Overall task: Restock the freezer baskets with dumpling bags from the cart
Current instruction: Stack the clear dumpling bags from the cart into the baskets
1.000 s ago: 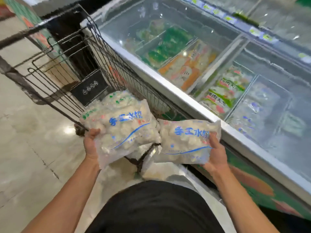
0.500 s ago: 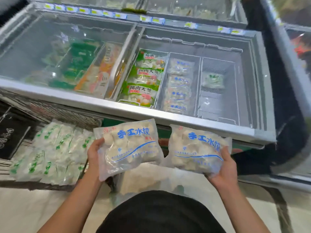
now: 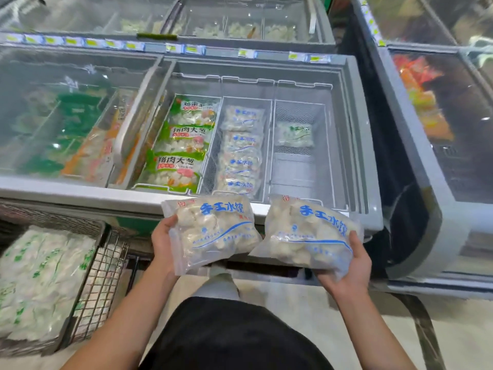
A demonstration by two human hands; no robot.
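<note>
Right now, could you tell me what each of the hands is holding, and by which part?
The left hand grips one blue-print dumpling bag by its left edge. The right hand holds a second dumpling bag at its lower right corner.

Clear dumpling bags (image 3: 213, 233) printed in blue; green-and-white packs (image 3: 178, 145) mid-frame; silver freezer rim (image 3: 80, 194); orange packets (image 3: 424, 102) upper right.

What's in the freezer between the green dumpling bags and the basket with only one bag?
In the head view, a wire basket sits between the green-label bags and the nearly empty basket. It holds a row of blue-print dumpling bags.
</note>
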